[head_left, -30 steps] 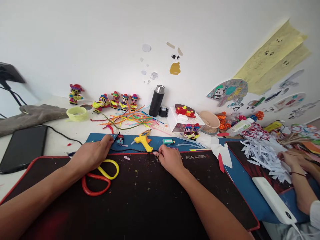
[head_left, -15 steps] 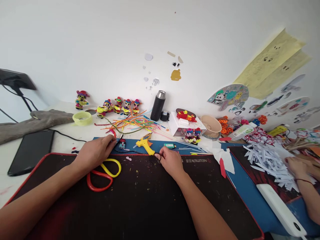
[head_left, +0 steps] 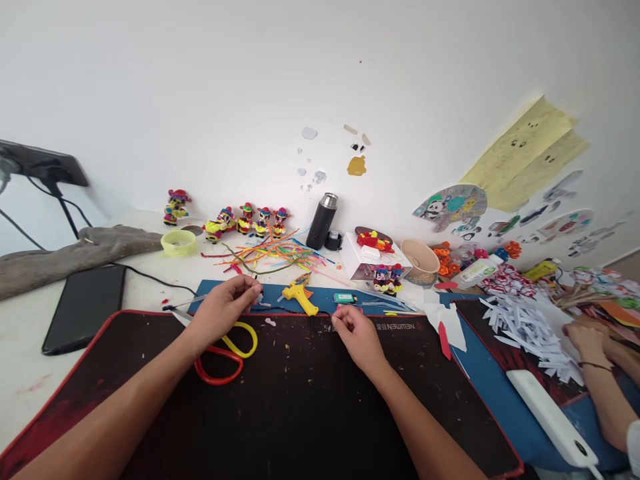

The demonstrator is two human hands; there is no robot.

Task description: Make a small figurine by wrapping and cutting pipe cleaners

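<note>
My left hand (head_left: 225, 308) is closed in a pinch above the mat's back edge; a tiny dark tip shows over its fingers, too small to name. Under that wrist lie scissors (head_left: 219, 381) with one red and one yellow handle loop, blades partly hidden. My right hand (head_left: 359, 339) has thumb and forefinger pressed together at the mat's printed edge; what they hold, if anything, cannot be made out. Between the hands rests a yellow glue gun (head_left: 300, 295), with a dark cord by its handle. A small teal box (head_left: 345, 299) lies just behind my right fingers.
Colourful pipe cleaners (head_left: 280, 253) are heaped behind the glue gun, near several small figures (head_left: 245, 220) and a black thermos (head_left: 323, 221). A tablet (head_left: 85, 308) lies left. On the right, another person's hands (head_left: 593, 340) are beside white paper strips (head_left: 525, 333) and a white power bank (head_left: 550, 417).
The view has shifted slightly. My left hand has moved right, its fingertips nearer the glue gun. My right hand has drawn away from the glue gun's handle, and the dark loop by its fingers no longer shows.
</note>
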